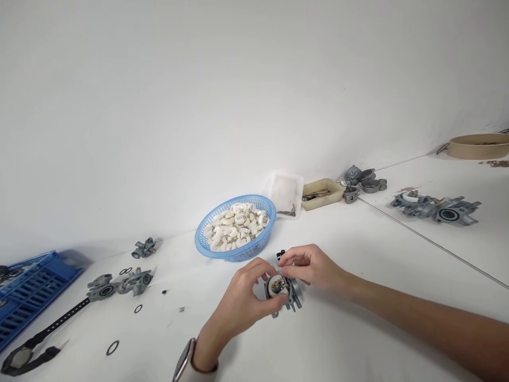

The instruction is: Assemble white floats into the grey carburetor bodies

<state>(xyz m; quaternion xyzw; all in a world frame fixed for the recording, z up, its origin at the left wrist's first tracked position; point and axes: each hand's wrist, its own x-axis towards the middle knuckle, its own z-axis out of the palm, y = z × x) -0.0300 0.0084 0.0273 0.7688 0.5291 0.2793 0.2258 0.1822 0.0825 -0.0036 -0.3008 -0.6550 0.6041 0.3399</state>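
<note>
Carburetor (295, 293): in left hand (242, 297), right hand (308, 266) at its far edge
Basket (258, 247): far, left of carburetor, pieces (236, 225) inside
Trays (326, 200): right of basket
Crate (37, 300): left edge
Watch (20, 358): near left

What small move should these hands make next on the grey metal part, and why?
Perhaps the right hand should make a gentle adjustment at the far edge of the grey metal casting: that hand is poised there, while the left hand steadies the casting, leaving the white curved plastic piece exposed.
</note>
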